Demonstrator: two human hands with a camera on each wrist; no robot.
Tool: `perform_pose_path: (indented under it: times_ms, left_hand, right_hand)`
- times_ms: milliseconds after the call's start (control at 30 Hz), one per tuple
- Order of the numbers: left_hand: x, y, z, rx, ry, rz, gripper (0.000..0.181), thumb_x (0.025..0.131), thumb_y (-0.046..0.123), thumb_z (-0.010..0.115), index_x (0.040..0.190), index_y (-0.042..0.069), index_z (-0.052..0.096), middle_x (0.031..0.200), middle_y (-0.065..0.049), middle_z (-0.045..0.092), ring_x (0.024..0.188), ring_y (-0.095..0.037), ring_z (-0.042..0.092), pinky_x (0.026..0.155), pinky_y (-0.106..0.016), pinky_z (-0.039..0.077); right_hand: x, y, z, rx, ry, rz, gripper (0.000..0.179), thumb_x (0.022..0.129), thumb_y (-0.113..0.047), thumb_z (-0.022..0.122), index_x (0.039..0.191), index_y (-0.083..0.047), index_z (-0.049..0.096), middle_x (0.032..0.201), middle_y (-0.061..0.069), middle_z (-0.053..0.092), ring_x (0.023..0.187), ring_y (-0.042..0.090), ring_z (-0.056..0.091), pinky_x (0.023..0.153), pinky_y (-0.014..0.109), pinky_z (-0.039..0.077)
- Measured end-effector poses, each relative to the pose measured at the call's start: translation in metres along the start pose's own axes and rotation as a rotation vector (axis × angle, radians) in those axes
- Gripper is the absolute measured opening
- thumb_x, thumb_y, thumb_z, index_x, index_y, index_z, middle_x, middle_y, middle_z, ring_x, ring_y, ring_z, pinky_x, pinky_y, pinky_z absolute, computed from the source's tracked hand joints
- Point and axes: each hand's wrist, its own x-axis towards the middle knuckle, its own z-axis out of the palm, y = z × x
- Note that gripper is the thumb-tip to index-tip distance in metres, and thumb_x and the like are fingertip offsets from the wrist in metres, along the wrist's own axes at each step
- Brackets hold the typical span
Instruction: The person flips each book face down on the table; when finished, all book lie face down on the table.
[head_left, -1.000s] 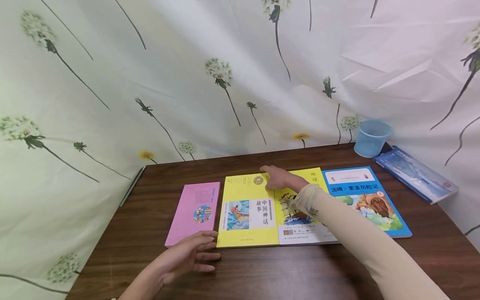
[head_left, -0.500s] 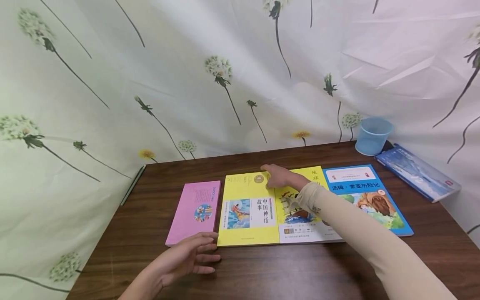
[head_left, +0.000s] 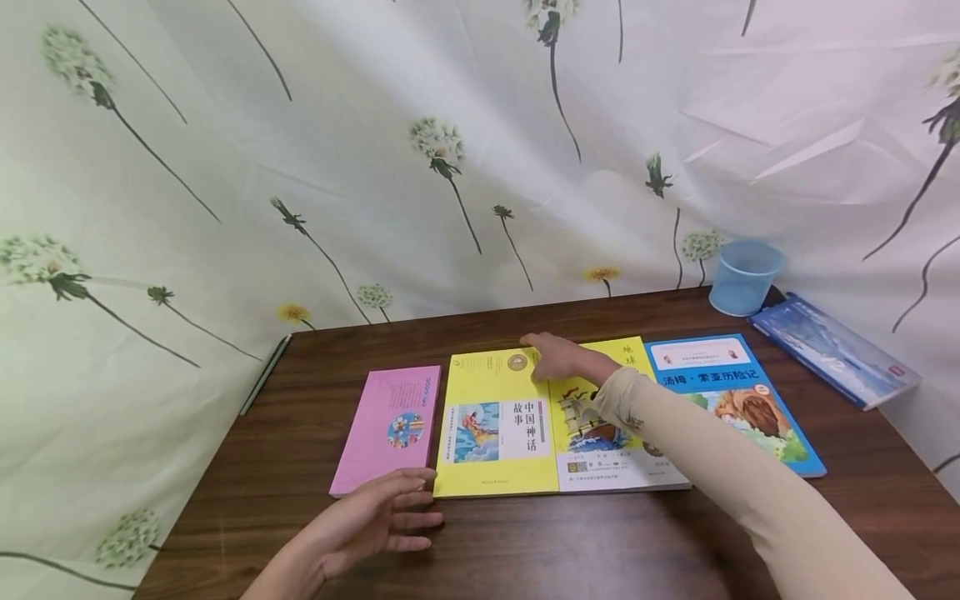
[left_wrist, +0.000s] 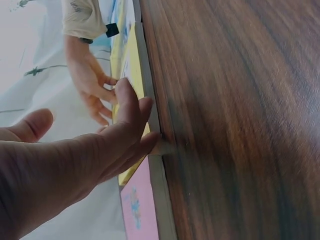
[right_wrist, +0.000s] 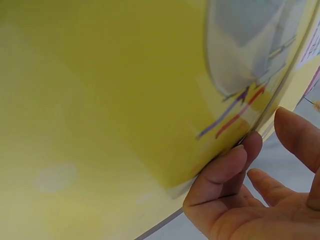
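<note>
Two yellow-topped books lie side by side: one with a small framed picture (head_left: 498, 379) and one with a sailing ship (head_left: 588, 429). My right hand (head_left: 558, 357) is over their far edges where they meet. In the right wrist view its bent fingers (right_wrist: 217, 172) touch a book's edge, with the thumb apart. My left hand (head_left: 375, 517) is at the near edge, where the pink book (head_left: 382, 425) borders the first yellow book. Its fingers are spread and relaxed, fingertips (left_wrist: 150, 142) right at the book edges. A blue book (head_left: 705, 379) continues the row on the right, partly behind my sleeve.
A light blue cup-shaped bin (head_left: 742, 283) stands at the back right, beside a slanted blue-and-white book (head_left: 832, 350). A thin dark green item (head_left: 266, 375) lies along the table's left edge. A flower-printed curtain (head_left: 337, 167) hangs behind the brown table (head_left: 247, 500).
The view shifts slightly up and down with the head. Both hands and the row of books stay in place.
</note>
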Motion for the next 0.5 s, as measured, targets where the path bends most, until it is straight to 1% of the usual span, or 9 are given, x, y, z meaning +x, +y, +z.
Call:
perform_pose_path:
  times_ms: [167, 300, 433, 500]
  left_hand:
    - [0.0001, -0.0035, 0.0004, -0.058, 0.010, 0.017, 0.071, 0.102, 0.038, 0.049, 0.151, -0.006, 0.024, 0.151, -0.035, 0.032, 0.126, -0.034, 0.059, 0.103, -0.048, 0.051]
    - [0.0019, -0.0062, 0.0017, -0.097, 0.026, 0.034, 0.069, 0.102, 0.037, 0.050, 0.150, -0.006, 0.025, 0.151, -0.034, 0.034, 0.129, -0.036, 0.057, 0.103, -0.046, 0.051]
    - [0.0023, -0.0074, 0.0038, -0.121, 0.049, 0.042, 0.062, 0.102, 0.036, 0.050, 0.146, -0.003, 0.032, 0.150, -0.031, 0.036, 0.128, -0.034, 0.058, 0.103, -0.045, 0.051]
    - [0.0020, -0.0083, 0.0047, -0.139, 0.066, 0.040, 0.057, 0.102, 0.036, 0.051, 0.143, -0.001, 0.037, 0.147, -0.028, 0.040, 0.126, -0.033, 0.059, 0.103, -0.044, 0.051]
  right_hand:
    - [0.0015, 0.0003, 0.0012, 0.000, 0.000, 0.000, 0.073, 0.091, -0.015, 0.068, 0.155, -0.016, 0.034, 0.149, 0.018, 0.043, 0.094, 0.025, 0.062, 0.085, 0.035, 0.053]
    - [0.0022, 0.0008, 0.0011, 0.004, 0.003, 0.007, 0.073, 0.091, -0.015, 0.068, 0.155, -0.016, 0.035, 0.148, 0.018, 0.044, 0.094, 0.025, 0.061, 0.084, 0.035, 0.053]
    - [0.0011, 0.0008, 0.0020, 0.012, 0.009, 0.012, 0.073, 0.091, -0.014, 0.069, 0.155, -0.016, 0.035, 0.148, 0.017, 0.045, 0.095, 0.026, 0.061, 0.085, 0.036, 0.054]
    - [0.0002, 0.0005, 0.0027, 0.014, 0.013, 0.015, 0.073, 0.090, -0.015, 0.069, 0.155, -0.016, 0.035, 0.148, 0.017, 0.045, 0.096, 0.026, 0.061, 0.086, 0.036, 0.054]
